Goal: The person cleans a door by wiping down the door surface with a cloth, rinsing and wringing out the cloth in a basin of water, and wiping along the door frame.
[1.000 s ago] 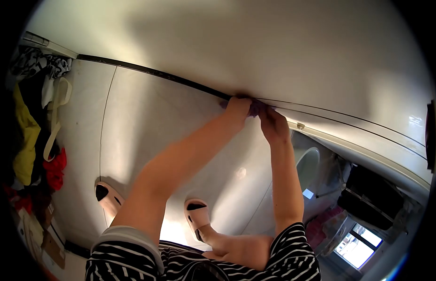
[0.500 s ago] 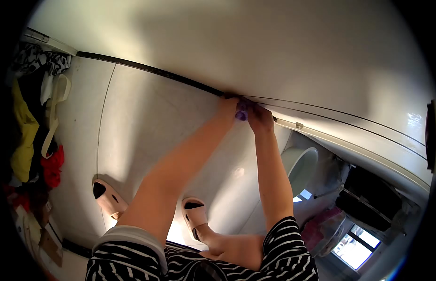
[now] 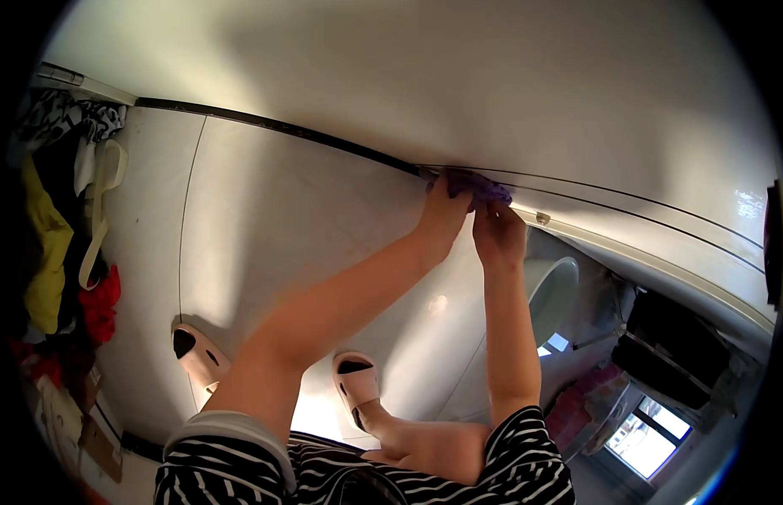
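A bunched purple cloth [image 3: 479, 186] lies against the lower edge of a large pale panel [image 3: 509, 93], where a dark strip [image 3: 282, 126] meets the tiled floor. My left hand [image 3: 447, 202] is closed on the cloth's left part, its fingertips hidden in the folds. Just to the right, my right hand [image 3: 499, 231] pinches the cloth's right end from below. The two hands are close together, with cloth between them.
Clothes [image 3: 50, 244] are heaped at the left. Pink slippers [image 3: 358, 383] are on my feet below my arms. At the right stand a pale basin [image 3: 556, 290] and a black folded item [image 3: 673, 337], with a window [image 3: 648, 438] at the lower right.
Both hands moved left along the panel's edge with the cloth, then back right. More of the purple cloth now shows above and between them.
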Demonstrator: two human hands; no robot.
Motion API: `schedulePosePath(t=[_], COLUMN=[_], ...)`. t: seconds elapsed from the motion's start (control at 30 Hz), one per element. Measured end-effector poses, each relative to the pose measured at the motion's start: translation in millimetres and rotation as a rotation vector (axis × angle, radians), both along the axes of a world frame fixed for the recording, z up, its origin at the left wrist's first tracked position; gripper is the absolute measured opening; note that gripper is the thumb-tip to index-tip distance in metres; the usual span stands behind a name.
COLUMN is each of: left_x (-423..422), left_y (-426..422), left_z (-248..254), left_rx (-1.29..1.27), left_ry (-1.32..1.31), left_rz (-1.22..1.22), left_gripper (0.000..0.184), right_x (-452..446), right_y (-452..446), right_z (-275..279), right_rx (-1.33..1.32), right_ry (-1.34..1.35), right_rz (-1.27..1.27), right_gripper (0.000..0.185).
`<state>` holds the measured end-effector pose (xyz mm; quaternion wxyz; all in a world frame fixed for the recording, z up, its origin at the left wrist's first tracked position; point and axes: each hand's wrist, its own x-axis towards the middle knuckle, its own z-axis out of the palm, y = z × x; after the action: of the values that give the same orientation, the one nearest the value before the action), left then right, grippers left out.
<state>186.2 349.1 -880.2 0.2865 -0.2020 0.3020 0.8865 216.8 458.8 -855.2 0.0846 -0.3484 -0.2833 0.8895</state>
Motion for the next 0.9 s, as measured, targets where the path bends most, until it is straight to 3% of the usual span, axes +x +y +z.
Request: schedulePosePath(t=[0.17, 0.3, 0.4, 0.47, 0.6, 0.7, 0.77, 0.83, 0.9], left_x=[-8.0, -16.7, -27.3, -26.3, -26.5, -35.7, -38.7, -39.9, -47.5], left_y=[-13.8, -17.8, -41.1, -35.8, -35.6, -72.9, -72.2, -72.1, -70.8], left_z=[19.0, -63.4, -73.6, -96.3, -82.0, 4.3, 30.1, 31.6, 19.8], left_rx=[-0.202, -0.266, -0.060, -0.134, -0.421, -0.307, -0.313, -0.276, -0.197], left_ry=[-0.002, 0.000, -0.117, -0.098, 0.039, -0.048, -0.088, -0.131, -0.165], left_rz=[-0.027, 0.024, 0.031, 0.066, 0.129, 0.098, 0.145, 0.215, 0.301], left_gripper=[0.046, 0.033, 0.029, 0.030, 0.042, 0.050, 0.043, 0.039, 0.039], right_x=[-12.4, -31.4, -39.4, -39.3, -41.6, -41.3, -45.7, -49.2, -51.1], right_y=[-17.5, -34.4, -42.5, -43.9, -37.6, -61.5, -83.8, -94.4, -91.1], right_z=[-7.7, -59.3, -80.8, -91.1, -73.0, -15.4, 29.3, 43.6, 16.1], right_rx=[0.017, -0.033, -0.012, 0.023, 0.034, -0.120, -0.188, -0.200, -0.110], right_ry=[-0.020, -0.035, -0.146, -0.255, -0.185, -0.074, -0.045, -0.042, -0.023], right_rz=[0.068, 0.177, 0.205, 0.173, 0.243, 0.227, 0.187, 0.158, 0.281], right_gripper=[0.034, 0.034, 0.030, 0.032, 0.033, 0.036, 0.036, 0.034, 0.033])
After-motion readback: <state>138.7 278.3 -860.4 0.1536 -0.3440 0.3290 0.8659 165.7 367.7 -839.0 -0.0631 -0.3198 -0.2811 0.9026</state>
